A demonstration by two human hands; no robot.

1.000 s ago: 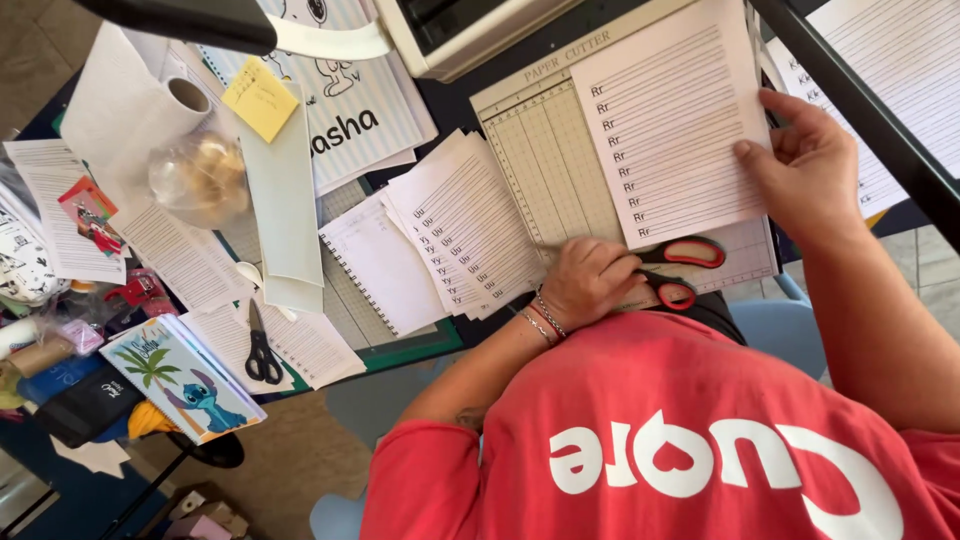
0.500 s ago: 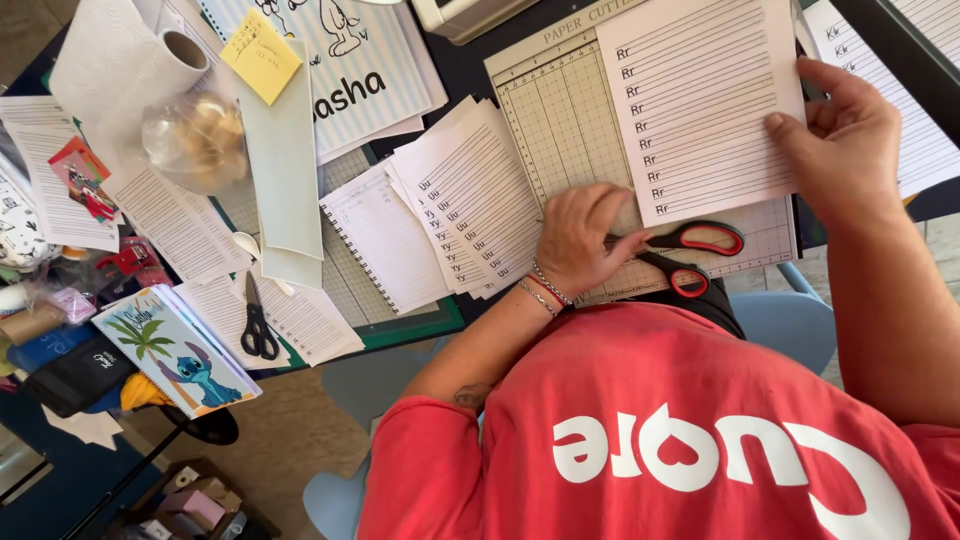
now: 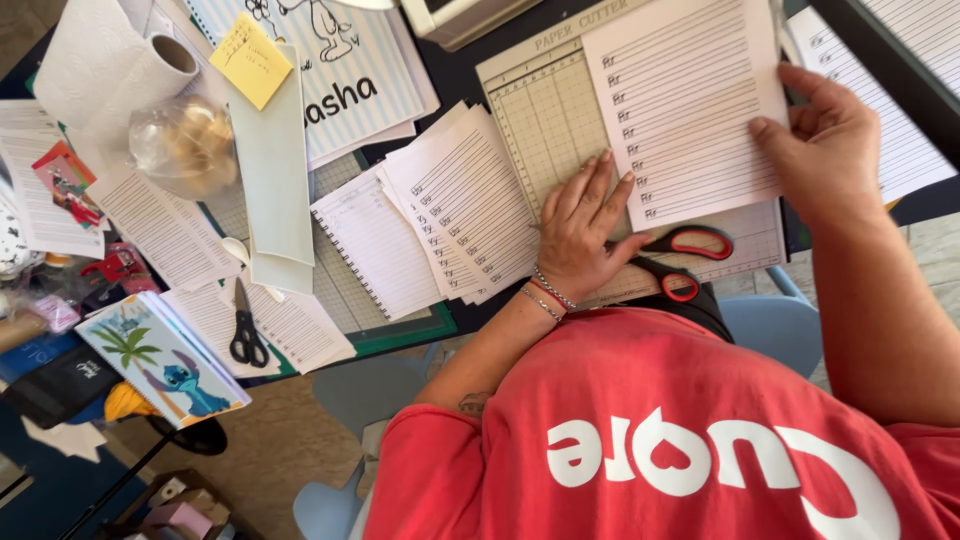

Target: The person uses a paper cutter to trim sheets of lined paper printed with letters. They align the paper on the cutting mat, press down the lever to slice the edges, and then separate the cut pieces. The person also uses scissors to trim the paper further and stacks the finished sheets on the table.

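Lined sheet [image 3: 690, 105] held over paper cutter [image 3: 545, 110], upper centre-right of frame.

Right hand [image 3: 835, 150] pinched the sheet's right edge, thumb on top, fingers curled under. Left hand [image 3: 583, 232] lay flat and open on the cutter board just left of the sheet, fingers spread, gripping nothing. Red-handled scissors [image 3: 685, 262] lay just right of that hand, on the board's lower edge. Stack of lined pages [image 3: 465, 205] sat left of the cutter, spiral notebook [image 3: 375, 245] beside it. Black scissors [image 3: 245, 330] at lower left; paper towel roll [image 3: 110, 65] at upper left.
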